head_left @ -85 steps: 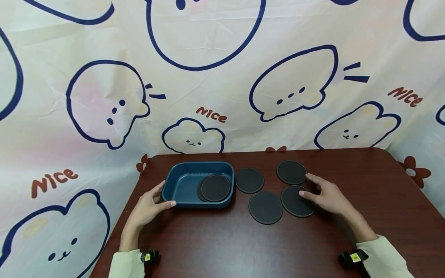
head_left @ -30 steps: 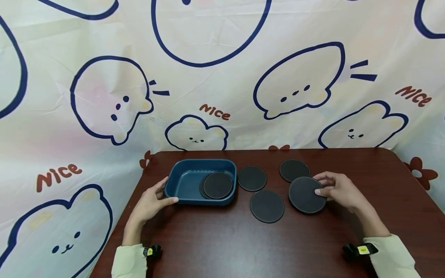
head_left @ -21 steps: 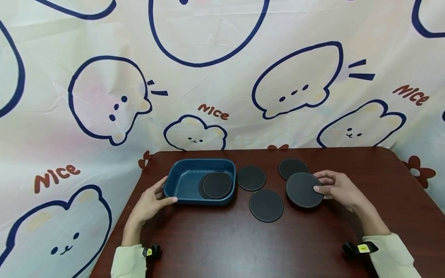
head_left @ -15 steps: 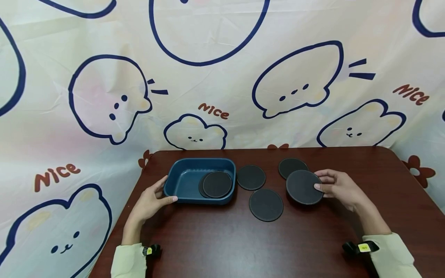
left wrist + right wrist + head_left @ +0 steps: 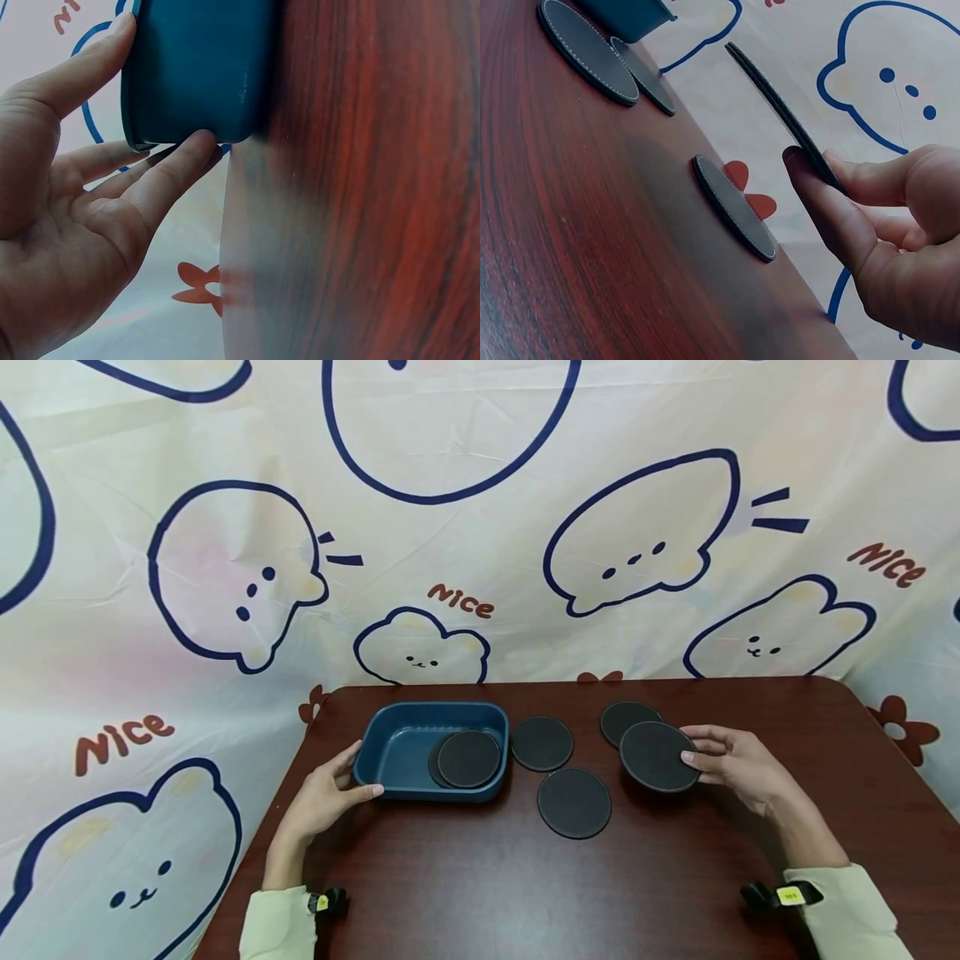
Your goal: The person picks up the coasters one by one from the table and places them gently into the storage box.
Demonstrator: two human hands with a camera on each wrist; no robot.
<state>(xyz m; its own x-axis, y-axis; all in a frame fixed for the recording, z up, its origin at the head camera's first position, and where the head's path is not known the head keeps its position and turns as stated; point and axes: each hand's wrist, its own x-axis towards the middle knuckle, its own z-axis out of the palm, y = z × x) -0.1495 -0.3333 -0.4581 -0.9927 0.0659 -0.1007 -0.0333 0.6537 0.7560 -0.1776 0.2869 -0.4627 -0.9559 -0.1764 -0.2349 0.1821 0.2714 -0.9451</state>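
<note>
In my right hand (image 5: 731, 766) I pinch a round black coaster (image 5: 658, 757) by its right edge, thumb on top and fingers beneath. The right wrist view shows this coaster (image 5: 780, 112) raised above the table and seen edge-on. My left hand (image 5: 322, 797) holds the left front corner of a blue rectangular container (image 5: 393, 752), its thumb at the front rim. In the left wrist view, fingertips (image 5: 199, 142) touch the container's wall (image 5: 195, 75). Two overlapping black coasters (image 5: 470, 760) lie in the container's right half.
Three more coasters lie flat on the dark wood table (image 5: 480, 877): one beside the container (image 5: 542, 744), a nearer coaster (image 5: 574, 803), and a far coaster (image 5: 624, 720) partly hidden behind the held one. A printed cloth (image 5: 510, 552) hangs behind the table.
My right hand has gripped the front right coaster and lifted it off the table, tilting it and bringing it slightly upward in view. The left hand keeps its place on the container.
</note>
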